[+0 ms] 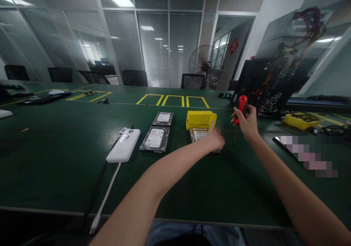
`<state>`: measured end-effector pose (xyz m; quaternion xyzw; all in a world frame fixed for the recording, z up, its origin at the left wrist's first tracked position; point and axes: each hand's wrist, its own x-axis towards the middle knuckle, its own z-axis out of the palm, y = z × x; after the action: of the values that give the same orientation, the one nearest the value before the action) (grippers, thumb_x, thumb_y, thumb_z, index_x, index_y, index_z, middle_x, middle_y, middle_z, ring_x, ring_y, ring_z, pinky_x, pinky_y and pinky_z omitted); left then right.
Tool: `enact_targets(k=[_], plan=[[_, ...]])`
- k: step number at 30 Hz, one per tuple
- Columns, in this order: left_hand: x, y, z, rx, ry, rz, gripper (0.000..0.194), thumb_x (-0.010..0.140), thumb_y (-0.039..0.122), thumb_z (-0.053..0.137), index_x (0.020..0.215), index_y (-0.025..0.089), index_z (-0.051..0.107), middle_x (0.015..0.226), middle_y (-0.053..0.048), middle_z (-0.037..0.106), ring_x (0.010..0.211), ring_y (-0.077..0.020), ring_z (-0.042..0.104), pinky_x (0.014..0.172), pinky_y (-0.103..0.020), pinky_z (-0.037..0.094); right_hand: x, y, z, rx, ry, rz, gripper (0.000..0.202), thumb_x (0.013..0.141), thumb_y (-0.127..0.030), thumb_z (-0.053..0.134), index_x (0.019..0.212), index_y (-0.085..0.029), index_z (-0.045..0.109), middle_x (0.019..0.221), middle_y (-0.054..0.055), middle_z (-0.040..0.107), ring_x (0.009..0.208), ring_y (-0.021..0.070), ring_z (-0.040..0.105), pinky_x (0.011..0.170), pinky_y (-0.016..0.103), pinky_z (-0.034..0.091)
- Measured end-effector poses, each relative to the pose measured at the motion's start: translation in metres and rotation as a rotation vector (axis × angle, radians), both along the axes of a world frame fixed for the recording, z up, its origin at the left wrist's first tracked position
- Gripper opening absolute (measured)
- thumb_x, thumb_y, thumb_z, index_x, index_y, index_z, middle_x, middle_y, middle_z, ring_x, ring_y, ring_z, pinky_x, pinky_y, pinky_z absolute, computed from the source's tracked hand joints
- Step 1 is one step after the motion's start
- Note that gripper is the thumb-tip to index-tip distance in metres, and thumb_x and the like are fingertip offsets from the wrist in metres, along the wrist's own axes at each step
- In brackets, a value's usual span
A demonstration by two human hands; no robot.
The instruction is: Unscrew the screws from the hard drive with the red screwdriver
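A red and black screwdriver [241, 103] is in my right hand [248, 120], fingers wrapped round its handle, shaft pointing down at the table. My left hand [215, 138] is over the right side of a hard drive [196, 134], thumb raised near a yellow bin [201, 119]. Its fingers are blurred and partly hidden, so whether it grips anything is unclear. The bin is just behind this drive. To the left, a hard drive with a white label [155, 138] lies in front of another hard drive [163, 118].
A white power bank [124, 145] with a white cable lies at the left on the green table [192, 187]. An open computer case [263, 81] with loose wires stands at the right, near another yellow bin [300, 121]. A partly pixelated phone-like object [290, 147] lies at the right.
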<state>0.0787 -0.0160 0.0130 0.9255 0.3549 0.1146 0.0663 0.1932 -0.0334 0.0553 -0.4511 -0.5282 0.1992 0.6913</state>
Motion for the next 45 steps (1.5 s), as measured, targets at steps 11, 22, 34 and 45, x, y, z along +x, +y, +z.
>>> enact_targets(k=[11, 22, 34, 45], plan=[[-0.140, -0.064, 0.026, -0.030, -0.370, 0.349, 0.036, 0.094, 0.030, 0.025, 0.082, 0.015, 0.055, 0.083, -0.007, 0.059, 0.077, -0.0194, 0.054, 0.066, -0.029, 0.037, -0.050, -0.026, 0.018, 0.053, 0.119, 0.231, 0.045, 0.073, -0.039, 0.066, 0.105, -0.026, 0.038, 0.073, -0.003, 0.058, 0.063, 0.0138, 0.062, 0.040, 0.022, 0.048], [-0.172, -0.078, 0.016, -0.429, -0.539, 0.128, 0.032, 0.080, 0.047, 0.054, 0.086, 0.020, 0.069, 0.070, 0.002, 0.058, 0.064, -0.0128, 0.048, 0.058, -0.023, 0.032, -0.080, -0.042, 0.011, 0.026, 0.000, 0.174, 0.028, 0.082, -0.049, 0.053, 0.090, -0.023, 0.048, 0.069, -0.001, 0.059, 0.056, 0.0096, 0.055, 0.052, 0.023, 0.047], [-0.159, -0.071, -0.010, -0.396, -0.741, 0.291, 0.027, 0.068, 0.038, 0.069, 0.082, 0.015, 0.068, 0.078, 0.000, 0.060, 0.069, -0.0128, 0.048, 0.062, -0.024, 0.036, -0.084, -0.047, 0.013, 0.093, -0.003, 0.215, 0.032, 0.080, -0.050, 0.054, 0.097, -0.026, 0.043, 0.071, 0.001, 0.061, 0.056, 0.0130, 0.056, 0.042, 0.025, 0.041], [-0.158, -0.070, -0.018, -0.484, -0.878, 0.234, 0.024, 0.071, 0.030, 0.069, 0.087, 0.013, 0.063, 0.092, -0.006, 0.069, 0.084, -0.0168, 0.064, 0.072, -0.026, 0.046, -0.089, -0.054, 0.015, 0.104, -0.025, 0.223, 0.030, 0.083, -0.050, 0.051, 0.098, -0.025, 0.041, 0.069, -0.001, 0.058, 0.047, 0.0095, 0.050, 0.039, 0.023, 0.038]])
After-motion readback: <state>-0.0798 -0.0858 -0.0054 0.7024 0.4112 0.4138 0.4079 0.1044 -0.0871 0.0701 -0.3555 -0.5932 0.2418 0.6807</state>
